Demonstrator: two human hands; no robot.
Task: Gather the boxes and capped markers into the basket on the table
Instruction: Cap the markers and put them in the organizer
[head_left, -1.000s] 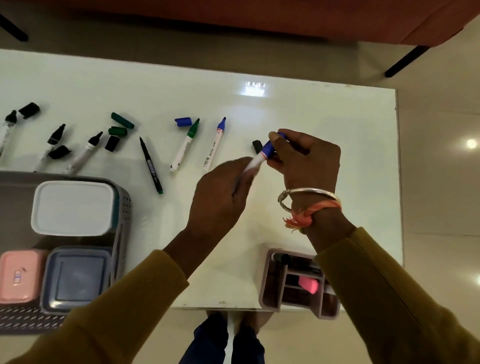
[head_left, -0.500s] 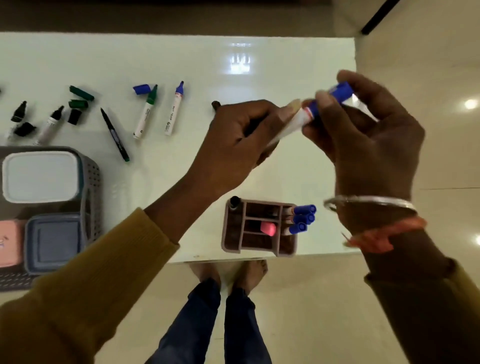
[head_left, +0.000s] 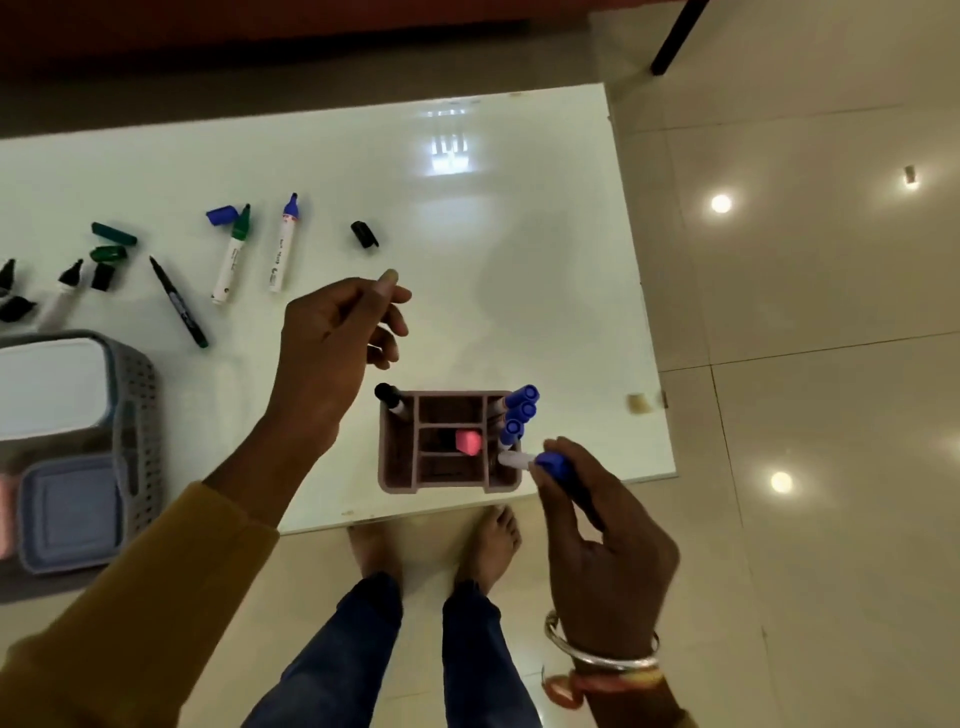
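My right hand pinches a blue-capped white marker by the cap end, barrel pointed into the near right slot of the small brown compartmented plastic organizer — held high so it can drop straight in beside the three blue-capped markers already standing in the right column. My left hand hovers over the white glossy counter, fingers loosely curled with nothing in them, free for the next pickup. A black-capped marker stands in the organizer's far left slot; a pink eraser-like block sits in a middle compartment.

The grey perforated plastic basket sits at the left counter edge, already holding a white-lidded box, a blue-grey lidded box and a pink box barely visible at the frame edge — boxes look done.

Still loose on the counter: an uncapped green-tipped marker, an uncapped blue-tipped marker, a thin black pen, a loose blue cap, green caps, a black cap, and more black-tipped markers at far left. My guess: these need capping before gathering, so the task is roughly midway.
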